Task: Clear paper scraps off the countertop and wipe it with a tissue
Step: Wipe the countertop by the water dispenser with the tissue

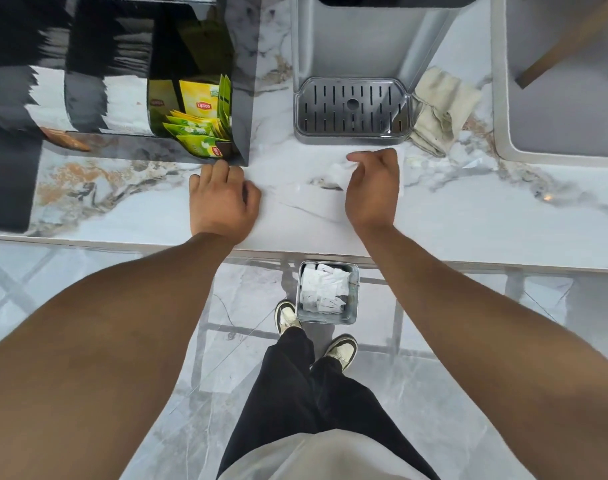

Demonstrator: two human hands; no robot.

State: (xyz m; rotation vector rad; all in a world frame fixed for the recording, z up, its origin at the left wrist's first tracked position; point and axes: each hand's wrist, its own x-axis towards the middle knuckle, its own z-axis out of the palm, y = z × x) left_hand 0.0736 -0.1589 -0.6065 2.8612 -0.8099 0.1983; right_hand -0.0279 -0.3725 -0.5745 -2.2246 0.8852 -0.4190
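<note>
Head view looks straight down at a marble bench (129, 209) with both bare arms stretched over it. The right hand (373, 187) lies palm down on a white tissue (340, 173), fingers (359, 156) curled over its crumpled edge and pinning it to the stone just in front of the drip tray (352, 110) of a grey dispenser; that flat, pressing hold suits wiping rather than lifting. The left hand (223, 199) rests knuckles up near the corner of a black organiser (205, 81) stocked with tea sachets; its fingers are folded under loosely, and whether they hold a scrap cannot be told, since the palm is hidden. It seems placed there as a brace. Paper scraps (325, 289) already fill a small metal bin (354, 296) on the floor, directly below the bench edge and beside the person's shoe, so clearing looks largely finished. A crumpled cloth (441, 109) sits to the right of the tray, untouched.
</note>
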